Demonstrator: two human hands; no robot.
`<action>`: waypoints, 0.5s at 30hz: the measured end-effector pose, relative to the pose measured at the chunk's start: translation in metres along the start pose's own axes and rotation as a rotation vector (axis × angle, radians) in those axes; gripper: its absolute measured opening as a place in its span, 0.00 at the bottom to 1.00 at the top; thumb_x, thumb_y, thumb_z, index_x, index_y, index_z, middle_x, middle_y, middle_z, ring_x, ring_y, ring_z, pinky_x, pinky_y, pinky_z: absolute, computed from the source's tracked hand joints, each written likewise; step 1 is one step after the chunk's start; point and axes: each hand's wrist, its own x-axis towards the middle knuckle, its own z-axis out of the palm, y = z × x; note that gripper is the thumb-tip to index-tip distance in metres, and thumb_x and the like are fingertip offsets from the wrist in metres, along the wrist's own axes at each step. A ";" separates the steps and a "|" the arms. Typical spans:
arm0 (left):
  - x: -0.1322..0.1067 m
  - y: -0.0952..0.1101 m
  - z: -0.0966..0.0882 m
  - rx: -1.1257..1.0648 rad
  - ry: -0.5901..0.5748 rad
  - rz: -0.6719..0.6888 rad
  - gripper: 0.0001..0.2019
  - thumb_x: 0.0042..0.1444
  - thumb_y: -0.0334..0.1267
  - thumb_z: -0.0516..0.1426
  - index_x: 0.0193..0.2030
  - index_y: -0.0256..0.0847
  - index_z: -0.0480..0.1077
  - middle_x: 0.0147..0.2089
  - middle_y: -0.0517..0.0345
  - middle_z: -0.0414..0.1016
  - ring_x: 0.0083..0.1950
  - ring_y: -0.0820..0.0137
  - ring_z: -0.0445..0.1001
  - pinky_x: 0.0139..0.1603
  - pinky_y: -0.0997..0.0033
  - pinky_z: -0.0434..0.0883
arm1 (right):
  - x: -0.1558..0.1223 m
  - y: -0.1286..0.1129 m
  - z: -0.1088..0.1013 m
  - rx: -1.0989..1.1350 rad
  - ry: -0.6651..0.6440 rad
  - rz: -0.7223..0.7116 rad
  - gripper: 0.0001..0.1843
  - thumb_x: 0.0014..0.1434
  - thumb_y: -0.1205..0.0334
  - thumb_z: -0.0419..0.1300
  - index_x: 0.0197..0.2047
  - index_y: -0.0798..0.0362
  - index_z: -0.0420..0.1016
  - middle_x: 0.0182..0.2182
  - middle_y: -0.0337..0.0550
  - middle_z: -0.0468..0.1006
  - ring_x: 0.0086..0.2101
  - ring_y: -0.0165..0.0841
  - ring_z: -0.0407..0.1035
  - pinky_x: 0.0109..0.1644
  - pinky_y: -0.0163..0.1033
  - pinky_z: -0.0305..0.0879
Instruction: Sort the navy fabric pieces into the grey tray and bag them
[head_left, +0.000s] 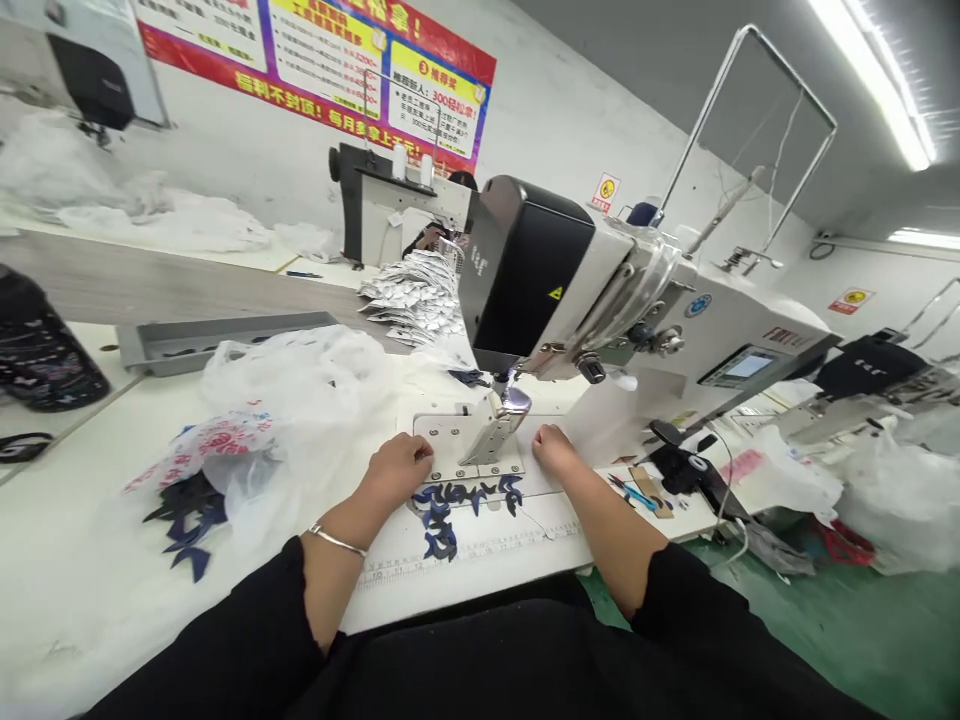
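My left hand (397, 468), with a metal bangle on its wrist, rests at the left edge of a steel plate (442, 435) on the sewing machine bed. My right hand (555, 450) lies just right of the presser foot (499, 425) of a white-and-black industrial sewing machine (600, 290). Neither hand visibly holds anything. Navy cut fabric pieces (442, 515) lie on the white table (465, 570) just below both hands. More navy pieces (187, 520) lie by a white plastic bag (292, 400) on the left.
A grey tray (225, 340) and a pile of silver packets (412, 297) stand beyond the bag. A ruler strip (472, 555) runs along the table's front edge. Small tools (637, 495) lie right of the machine. A co-worker (442, 225) sits at another machine behind.
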 end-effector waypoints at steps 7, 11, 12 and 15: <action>-0.006 0.006 -0.005 0.001 0.063 0.016 0.10 0.57 0.41 0.53 0.38 0.44 0.76 0.44 0.51 0.76 0.47 0.59 0.73 0.47 0.60 0.68 | 0.000 -0.006 0.001 -0.061 -0.035 0.002 0.16 0.67 0.53 0.60 0.51 0.55 0.72 0.47 0.46 0.75 0.44 0.36 0.72 0.48 0.47 0.73; -0.005 0.005 -0.005 0.001 0.065 0.029 0.11 0.58 0.41 0.53 0.38 0.43 0.76 0.43 0.51 0.76 0.46 0.60 0.74 0.47 0.61 0.69 | -0.002 -0.005 0.004 -0.051 -0.046 0.005 0.15 0.67 0.53 0.60 0.51 0.55 0.72 0.47 0.46 0.75 0.43 0.36 0.72 0.48 0.46 0.73; -0.005 0.004 -0.005 0.000 0.065 0.034 0.11 0.58 0.41 0.53 0.39 0.43 0.76 0.44 0.51 0.76 0.47 0.60 0.74 0.47 0.62 0.69 | -0.004 -0.004 0.005 -0.041 -0.047 0.005 0.16 0.67 0.53 0.60 0.51 0.55 0.72 0.46 0.45 0.75 0.43 0.35 0.72 0.48 0.46 0.73; -0.002 0.001 -0.003 -0.003 0.072 0.040 0.11 0.58 0.41 0.53 0.39 0.42 0.75 0.44 0.51 0.76 0.47 0.60 0.74 0.49 0.62 0.69 | -0.014 0.000 0.008 -0.004 -0.034 -0.006 0.16 0.67 0.53 0.60 0.51 0.55 0.72 0.47 0.46 0.75 0.44 0.36 0.72 0.48 0.46 0.72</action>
